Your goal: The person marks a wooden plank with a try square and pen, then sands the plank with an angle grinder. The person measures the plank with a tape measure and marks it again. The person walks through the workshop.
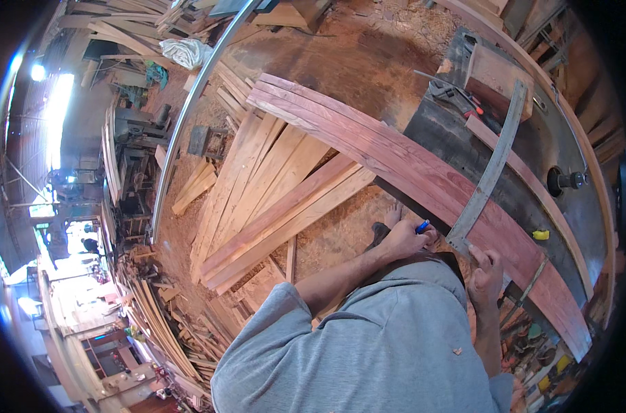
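My left hand (404, 241) is closed around a slim blue pen (422, 226), held just off the near edge of the reddish planks. These long planks (395, 155) lie side by side across the bench, running from upper left to lower right. A metal square (493, 175) lies over them, its long blade reaching toward the far side. My right hand (486, 273) has its fingers curled at the near plank edge, the thumb side against the square's near end. Farther right, a narrow metal strip (533, 281) crosses the planks.
Beyond the planks is a dark machine table (426, 124) with a wooden block (495, 79) and a red-tipped hand tool (464, 103). A small yellow object (540, 235) sits near a narrow board (533, 182). Pale boards (258, 186) lean at left above a sawdust-covered floor (340, 45).
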A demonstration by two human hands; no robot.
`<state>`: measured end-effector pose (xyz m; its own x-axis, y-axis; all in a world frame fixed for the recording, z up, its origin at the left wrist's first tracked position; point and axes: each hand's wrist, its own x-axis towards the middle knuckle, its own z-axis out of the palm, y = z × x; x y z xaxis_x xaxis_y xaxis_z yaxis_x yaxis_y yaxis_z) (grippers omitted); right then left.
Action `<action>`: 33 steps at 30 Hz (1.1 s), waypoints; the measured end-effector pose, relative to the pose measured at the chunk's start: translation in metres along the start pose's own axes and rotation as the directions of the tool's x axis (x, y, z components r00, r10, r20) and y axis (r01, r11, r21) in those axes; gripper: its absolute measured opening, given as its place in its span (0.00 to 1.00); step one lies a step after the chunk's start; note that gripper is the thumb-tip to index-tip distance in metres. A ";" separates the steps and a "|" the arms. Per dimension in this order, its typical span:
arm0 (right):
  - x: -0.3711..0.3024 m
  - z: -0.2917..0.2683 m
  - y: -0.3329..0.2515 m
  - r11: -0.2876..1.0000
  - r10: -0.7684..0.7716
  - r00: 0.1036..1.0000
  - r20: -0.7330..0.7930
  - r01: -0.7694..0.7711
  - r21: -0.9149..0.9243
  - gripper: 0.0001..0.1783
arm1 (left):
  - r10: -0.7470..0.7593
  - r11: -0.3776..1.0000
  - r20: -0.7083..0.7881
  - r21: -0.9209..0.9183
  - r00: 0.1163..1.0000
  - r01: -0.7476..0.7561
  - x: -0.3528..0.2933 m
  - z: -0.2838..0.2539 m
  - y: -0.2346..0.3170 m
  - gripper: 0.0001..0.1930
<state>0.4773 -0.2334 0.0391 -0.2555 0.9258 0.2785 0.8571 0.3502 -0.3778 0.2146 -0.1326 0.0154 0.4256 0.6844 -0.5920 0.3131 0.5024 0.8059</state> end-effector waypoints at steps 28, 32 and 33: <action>0.003 -0.010 0.001 1.000 0.003 1.000 0.006 -0.003 0.017 0.11 | 0.114 0.976 -0.554 -0.091 0.825 -0.196 0.012 -0.155 0.002 0.35; 0.005 -0.021 -0.001 0.998 0.061 0.993 0.099 -0.059 -0.022 0.13 | 0.132 0.979 -0.529 -0.060 0.838 -0.193 0.010 -0.155 0.012 0.39; 0.004 -0.024 -0.001 0.995 0.103 0.988 0.118 -0.101 -0.023 0.15 | 0.139 0.984 -0.533 -0.021 0.835 -0.178 0.011 -0.154 0.011 0.40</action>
<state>0.4867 -0.2335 0.0617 -0.2163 0.9673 0.1322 0.8888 0.2512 -0.3833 0.0915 -0.0380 0.0177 -0.0535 0.9227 -0.3817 0.2145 0.3840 0.8981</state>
